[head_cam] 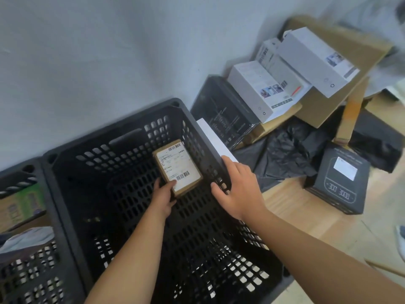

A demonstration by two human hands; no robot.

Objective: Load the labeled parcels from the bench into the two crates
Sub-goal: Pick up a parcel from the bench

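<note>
Person, head view: left hand (pixel 163 195), right hand (pixel 237 190), both bare; bare forearms (pixel 131 260), lower centre and lower right.

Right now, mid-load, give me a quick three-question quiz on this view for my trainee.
1. Multiple choice: what does the left hand hold? A) a black bag B) a labeled brown parcel C) a white box
2. True or false: the left crate holds items.
3. Fill in: the parcel is held inside the big black ____.

Key: 1 B; 2 true; 3 crate
</note>
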